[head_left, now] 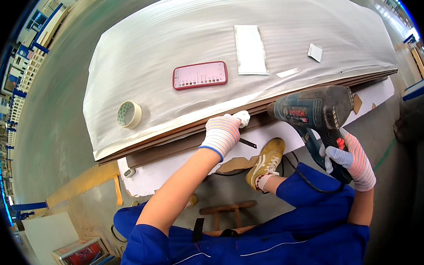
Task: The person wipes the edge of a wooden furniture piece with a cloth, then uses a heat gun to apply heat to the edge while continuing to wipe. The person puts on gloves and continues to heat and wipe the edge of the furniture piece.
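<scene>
In my right hand, in a striped knit glove, is a dark blue and black heat gun with a red switch. My fingers wrap round its handle, and its nozzle points left along the board edges. My left hand, gloved alike, is closed on a crumpled white wad, perhaps a cloth. It rests at the front edge of a stack of brown boards. White foam sheet covers the stack's top. Just below my left hand lies a thin dark strip.
On the foam sheet lie a tape roll, a red-framed phone, a white rectangular piece and smaller white scraps. A black cord hangs near my knee. Below stands a wooden stool; a red-and-silver box sits lower left.
</scene>
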A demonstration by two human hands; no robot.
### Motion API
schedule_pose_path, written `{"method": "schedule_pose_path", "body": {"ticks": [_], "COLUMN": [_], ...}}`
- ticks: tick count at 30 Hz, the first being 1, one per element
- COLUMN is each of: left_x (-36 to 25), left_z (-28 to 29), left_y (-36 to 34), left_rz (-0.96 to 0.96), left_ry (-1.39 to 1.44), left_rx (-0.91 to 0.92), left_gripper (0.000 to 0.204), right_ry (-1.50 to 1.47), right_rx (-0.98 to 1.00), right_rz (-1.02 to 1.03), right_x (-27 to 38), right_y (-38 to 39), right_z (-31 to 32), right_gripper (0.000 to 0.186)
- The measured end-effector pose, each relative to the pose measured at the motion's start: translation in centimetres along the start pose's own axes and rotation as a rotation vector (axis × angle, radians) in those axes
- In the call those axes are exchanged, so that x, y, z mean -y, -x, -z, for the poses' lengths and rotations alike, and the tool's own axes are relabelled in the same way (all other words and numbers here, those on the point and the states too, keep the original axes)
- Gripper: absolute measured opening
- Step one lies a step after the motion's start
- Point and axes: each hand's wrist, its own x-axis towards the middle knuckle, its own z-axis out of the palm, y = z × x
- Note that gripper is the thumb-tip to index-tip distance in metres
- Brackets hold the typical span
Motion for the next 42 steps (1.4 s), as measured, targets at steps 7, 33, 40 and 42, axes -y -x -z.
{"method": "schedule_pose_path", "body": {"ticks": [7,33,40,42], "left_x": [-3.0,4.3,-0.3,-1.5], "left_z": [0.7,-0.1,0.0,-0.2], "left_y": [-1.4,5.0,1.2,0.4], "left_rz": [0.020,0.091,0.022,0.024], "left_ry": [0.068,0.079,0.116,0.105], "left_rx": [0.021,-0.031,-0.036,-0.047], "left_gripper": [0.018,0.016,0.019,0.019], "right_ry": [0.023,-0.035,-0.094,-0.101], "right_rx": [-0.084,0.042,0.022,0.006], "right_rz": [0.012,-0.005,0.039,0.044], "right_x": [-1.1,-1.1,-1.7,-1.7], "right_y": [0.1,-0.5,-0.1,0.0], "right_z": [1.6,-1.2,0.0,0.2], "right_gripper": [0.042,0.022,0.030,0.031]}}
